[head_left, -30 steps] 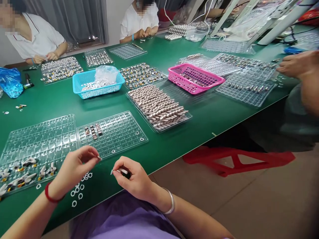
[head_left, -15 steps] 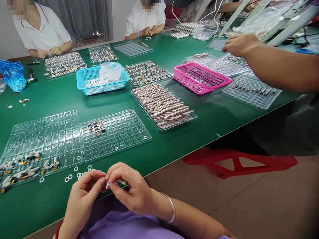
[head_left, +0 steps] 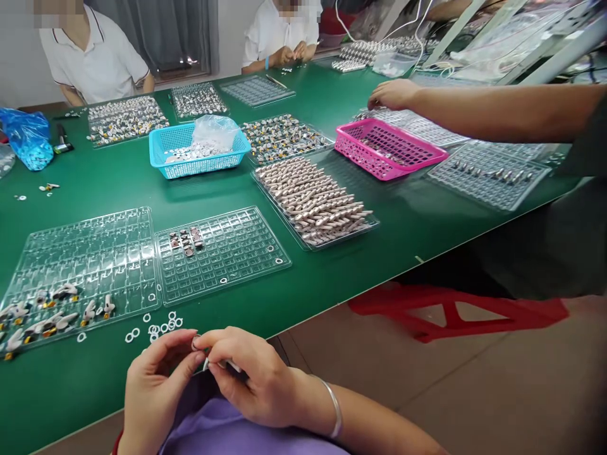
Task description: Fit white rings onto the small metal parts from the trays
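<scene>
My two hands meet at the table's near edge, over my lap. My right hand [head_left: 253,379] pinches a small silver pin-like part [head_left: 207,363]. My left hand [head_left: 154,388] is closed with its fingertips pressed against that part's tip, pinching something too small to name. Several small white rings [head_left: 154,328] lie loose on the green table [head_left: 332,278] just beyond my fingers. Behind them sit two clear plastic trays: the left tray [head_left: 85,253] holds several white and yellow pieces, the right tray [head_left: 227,253] several small dark parts.
A clear tray of pinkish metal pins [head_left: 315,199], a blue basket [head_left: 199,148] and a pink basket [head_left: 389,148] stand further back. A co-worker's arm [head_left: 474,110] reaches in from the right. Two more people sit at the far side. A red stool [head_left: 455,309] stands below.
My hands came together from apart and drew back toward my lap. The co-worker's hand on the right reached further left, past the pink basket.
</scene>
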Demonstrator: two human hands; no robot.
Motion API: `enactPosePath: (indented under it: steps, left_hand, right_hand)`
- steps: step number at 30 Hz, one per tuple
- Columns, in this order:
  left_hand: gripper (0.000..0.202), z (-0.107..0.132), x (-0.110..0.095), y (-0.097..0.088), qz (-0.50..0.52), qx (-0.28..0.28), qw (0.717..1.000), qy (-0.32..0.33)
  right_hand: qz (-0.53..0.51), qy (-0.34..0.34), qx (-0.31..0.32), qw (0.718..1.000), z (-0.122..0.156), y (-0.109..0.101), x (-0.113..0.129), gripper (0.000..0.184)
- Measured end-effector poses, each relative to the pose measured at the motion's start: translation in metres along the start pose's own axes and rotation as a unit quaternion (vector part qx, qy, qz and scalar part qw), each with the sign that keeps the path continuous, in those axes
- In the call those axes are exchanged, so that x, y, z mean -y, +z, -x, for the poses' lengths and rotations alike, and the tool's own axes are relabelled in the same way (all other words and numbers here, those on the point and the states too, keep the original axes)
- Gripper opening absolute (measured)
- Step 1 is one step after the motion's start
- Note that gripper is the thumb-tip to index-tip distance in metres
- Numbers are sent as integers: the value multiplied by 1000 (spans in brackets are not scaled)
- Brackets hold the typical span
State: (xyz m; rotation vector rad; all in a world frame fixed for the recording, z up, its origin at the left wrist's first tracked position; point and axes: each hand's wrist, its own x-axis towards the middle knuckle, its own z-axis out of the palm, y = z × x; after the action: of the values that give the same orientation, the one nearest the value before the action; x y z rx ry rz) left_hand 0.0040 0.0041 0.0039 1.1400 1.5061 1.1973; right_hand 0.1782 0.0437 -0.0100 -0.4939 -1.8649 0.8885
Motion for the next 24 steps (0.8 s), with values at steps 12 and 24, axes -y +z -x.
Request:
enactPosePath:
  steps: [12, 24]
  left_hand:
    - [18, 2, 6, -2, -17, 18, 1000, 2]
    - [15, 6, 6, 0, -110, 9, 986, 123]
  right_hand:
    - [-99, 265, -11, 959, -17, -7, 5, 4]
    - [-77, 273, 21, 959, -18, -3, 5, 4]
